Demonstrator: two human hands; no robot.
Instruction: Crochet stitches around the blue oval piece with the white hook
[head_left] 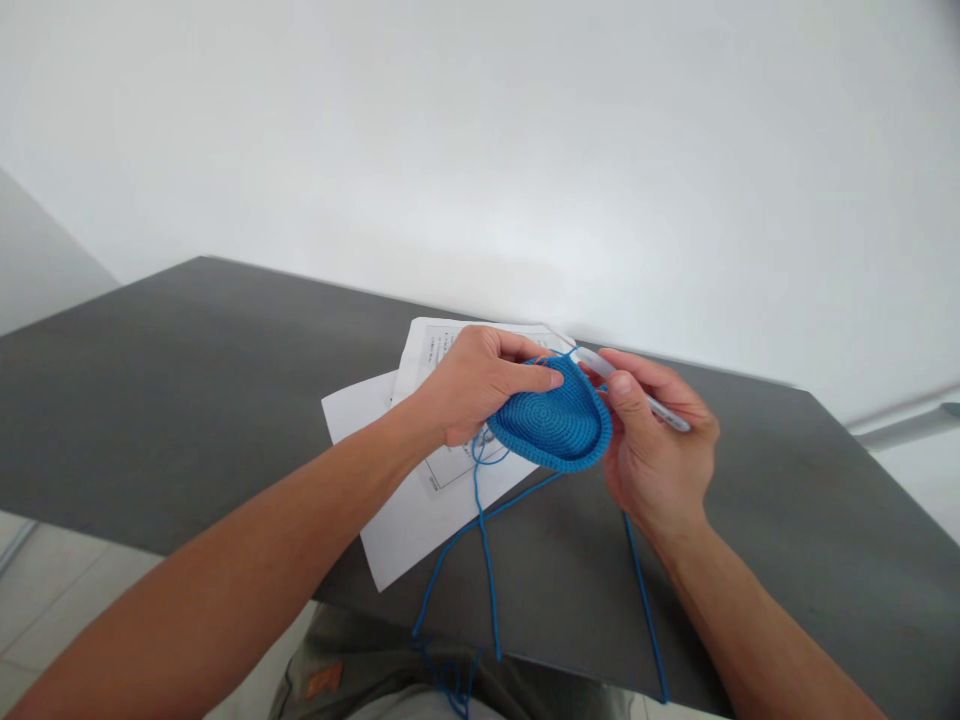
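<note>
A round blue crochet piece (544,415) with a raised rim is held above the table by my left hand (480,385), thumb on its inner face and fingers behind. Between the thumb and fingers of my right hand (660,450) is a crochet hook (637,385) with a pale grey handle. Its thin shaft points left to the piece's upper edge, where a blue loop meets it. A bit of orange shows near my left fingertips. Blue yarn (486,560) hangs from the piece toward my lap, and another strand runs down below my right hand.
Printed white sheets (382,520) lie on the dark grey table (187,400), partly under my hands. A white wall (480,150) rises behind the table's far edge. Loose yarn gathers over my lap at the near edge.
</note>
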